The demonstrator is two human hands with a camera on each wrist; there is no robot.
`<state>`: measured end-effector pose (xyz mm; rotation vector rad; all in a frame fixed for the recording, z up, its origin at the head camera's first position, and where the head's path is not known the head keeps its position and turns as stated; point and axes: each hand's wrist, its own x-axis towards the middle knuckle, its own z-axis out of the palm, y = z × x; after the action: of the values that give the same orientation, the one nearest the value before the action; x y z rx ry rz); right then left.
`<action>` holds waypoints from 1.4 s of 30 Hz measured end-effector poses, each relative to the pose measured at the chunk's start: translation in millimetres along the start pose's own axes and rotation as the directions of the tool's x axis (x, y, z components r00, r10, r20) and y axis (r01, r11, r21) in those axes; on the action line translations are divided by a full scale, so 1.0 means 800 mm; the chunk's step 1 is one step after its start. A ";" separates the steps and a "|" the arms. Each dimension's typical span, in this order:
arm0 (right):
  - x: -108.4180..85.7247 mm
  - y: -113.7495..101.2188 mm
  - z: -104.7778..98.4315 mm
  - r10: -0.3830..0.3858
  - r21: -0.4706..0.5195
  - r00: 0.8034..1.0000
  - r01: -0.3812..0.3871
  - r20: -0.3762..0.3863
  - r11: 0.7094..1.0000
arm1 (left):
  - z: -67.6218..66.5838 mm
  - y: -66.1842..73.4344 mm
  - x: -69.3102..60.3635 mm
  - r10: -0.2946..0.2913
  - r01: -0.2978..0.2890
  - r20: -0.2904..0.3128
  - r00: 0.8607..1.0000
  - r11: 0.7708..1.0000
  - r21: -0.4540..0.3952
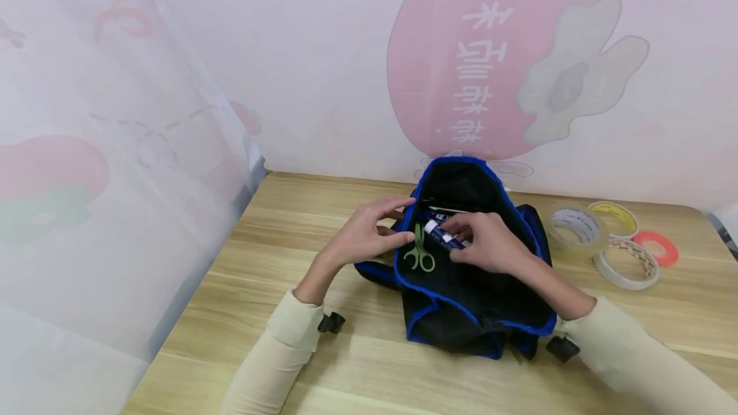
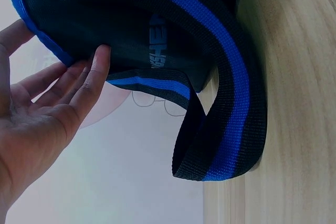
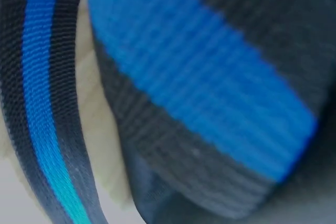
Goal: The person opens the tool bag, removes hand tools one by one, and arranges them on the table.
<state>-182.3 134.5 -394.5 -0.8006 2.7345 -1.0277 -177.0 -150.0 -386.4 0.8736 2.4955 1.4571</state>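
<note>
"Grip, starting on the left: how are you reading it?"

"The left hand [image 1: 377,229] is holding the blue-trimmed rim of a black fabric bag [image 1: 444,277], its thumb lying over the edge, its other fingers spreading loosely along the outside."

"And the bag itself?"

"It's sitting on a pale wood-grained desk [image 1: 288,312] with its mouth gaping. I'm judging it light and floppy, so a hold at the trim is probably serving best, the edge there looking firmer. A black webbing strap with a blue stripe [image 2: 241,93] is looping out beside it."

"Inside, by the thumb?"

"A small pair of olive-green scissors [image 1: 419,250] is lying there, the loops facing the near side and inviting a pinch."

"Next along?"

"A dark-blue cylindrical tube with a white cap [image 1: 444,235] is lying tilted in the bag's mouth, and the right hand [image 1: 490,243] is pinching it, the fingers curling over the barrel and parting only by its width. I'm guessing smooth, rigid plastic: light, slightly slippery, safer at the barrel than the cap."

"Farther right?"

"Four ring-shaped rolls of adhesive tape [image 1: 628,282] are resting on the desk, apart from both hands."
</note>
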 end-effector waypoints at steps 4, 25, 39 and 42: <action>-0.011 -0.004 -0.018 0.014 -0.009 0.999 -0.014 -0.028 1.000 | -0.001 -0.002 0.001 0.004 -0.004 -0.005 1.000 1.000 0.005; -0.087 0.010 -0.087 0.133 0.156 0.962 -0.097 -0.238 0.983 | -0.001 -0.003 0.002 -0.009 0.009 -0.003 1.000 1.000 -0.001; -0.144 0.046 -0.103 0.216 0.215 0.912 -0.146 -0.350 0.966 | -0.001 -0.003 0.002 0.007 -0.007 0.001 1.000 1.000 -0.007; -0.152 0.053 -0.107 0.235 0.220 0.906 -0.164 -0.352 0.962 | -0.002 -0.004 0.001 0.004 -0.004 -0.003 1.000 1.000 -0.008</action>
<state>-121.0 273.1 -365.8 -0.3064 2.8789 -1.4940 -179.6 -152.1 -388.1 0.8754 2.4903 1.4696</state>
